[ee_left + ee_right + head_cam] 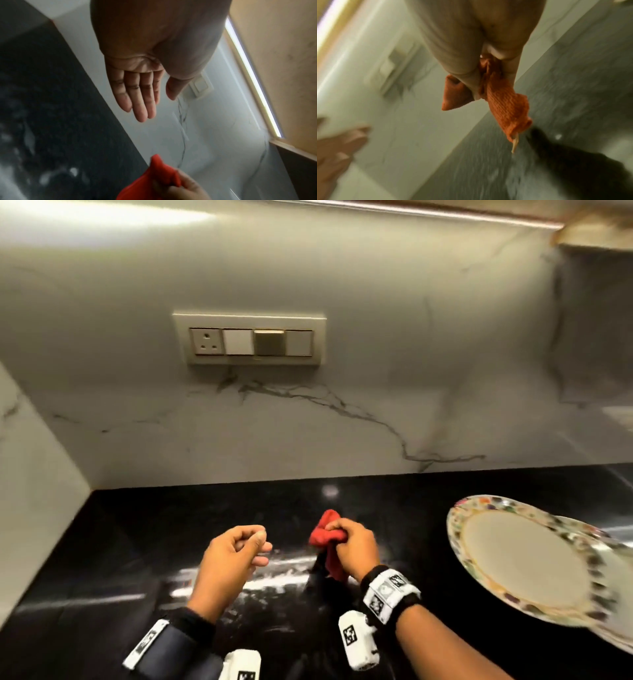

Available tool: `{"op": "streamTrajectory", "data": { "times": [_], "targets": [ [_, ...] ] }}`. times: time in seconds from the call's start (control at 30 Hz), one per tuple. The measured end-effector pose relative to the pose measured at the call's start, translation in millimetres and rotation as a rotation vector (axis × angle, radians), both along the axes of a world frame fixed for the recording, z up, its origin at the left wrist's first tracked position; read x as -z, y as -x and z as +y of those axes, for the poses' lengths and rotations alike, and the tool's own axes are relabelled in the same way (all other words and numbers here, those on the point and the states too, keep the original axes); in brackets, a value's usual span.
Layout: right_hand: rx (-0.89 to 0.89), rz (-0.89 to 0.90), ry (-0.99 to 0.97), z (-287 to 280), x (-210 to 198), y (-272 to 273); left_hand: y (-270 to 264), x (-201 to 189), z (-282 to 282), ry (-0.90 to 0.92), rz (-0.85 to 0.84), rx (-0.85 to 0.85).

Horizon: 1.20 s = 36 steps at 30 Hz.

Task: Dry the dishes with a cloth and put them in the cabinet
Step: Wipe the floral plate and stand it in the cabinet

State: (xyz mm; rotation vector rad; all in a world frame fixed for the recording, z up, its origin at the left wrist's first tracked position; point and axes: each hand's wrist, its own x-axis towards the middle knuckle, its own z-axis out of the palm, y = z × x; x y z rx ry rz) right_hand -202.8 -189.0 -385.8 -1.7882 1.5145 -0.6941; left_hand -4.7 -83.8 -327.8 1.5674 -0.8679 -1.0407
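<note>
Countertop (137, 542): black and glossy, with pale smears from 6 to 7 o'clock under the hands. Wiping it down seems to be the step in hand.
Plates (455, 537): a stack of two at 4 o'clock, well apart from the hands. The top plate's cream centre and patterned rim show in full, and a second rim edges out beneath it.
Left hand (233, 556): at 6 o'clock above the smears, its fingers (140, 97) relaxed and only slightly bent, with nothing in them.
Right hand (356, 546): just beside the left, towards 5 o'clock, fist closed tight round the cloth.
Red cloth (325, 534): bunched in that fist, one end poking up and a tail hanging down. I cannot tell whether it touches the counter. The next move likely calls for spreading it flat and pressing it across the smears, keeping wide of the stack.
</note>
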Motion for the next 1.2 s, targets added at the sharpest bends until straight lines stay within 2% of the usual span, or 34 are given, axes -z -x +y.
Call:
{"op": "streamTrajectory", "data": {
  "times": [0.17, 0.3, 0.47, 0.57, 0.7, 0.8, 0.93, 1.07, 1.2],
  "targets": [
    [0.243, -0.131, 0.031, -7, -34, 134, 109, 29, -62, -0.129, 0.137, 0.120],
    [0.442, -0.247, 0.037, -20, -49, 236, 222, 60, -108, -0.379, 0.265, 0.276],
    [0.584, -0.366, 0.024, -30, -50, 324, 326, 93, -138, -0.614, 0.388, 0.410],
    [0.611, -0.356, -0.008, -38, -44, 367, 373, 122, -166, -0.596, 0.431, 0.385],
    [0.654, -0.330, -0.019, -40, -40, 389, 399, 160, -186, -0.601, 0.379, 0.278],
    [0.644, -0.328, -0.042, -48, -40, 400, 409, 130, -181, -0.614, 0.302, 0.170],
    [0.598, -0.316, -0.081, -57, -35, 404, 409, 112, -175, -0.624, 0.240, 0.119],
    [0.556, -0.243, -0.101, -70, -27, 407, 403, 111, -177, -0.517, 0.230, -0.002],
    [0.491, -0.098, -0.091, -86, -21, 401, 393, 110, -174, -0.369, 0.299, -0.123]
  ]
}}
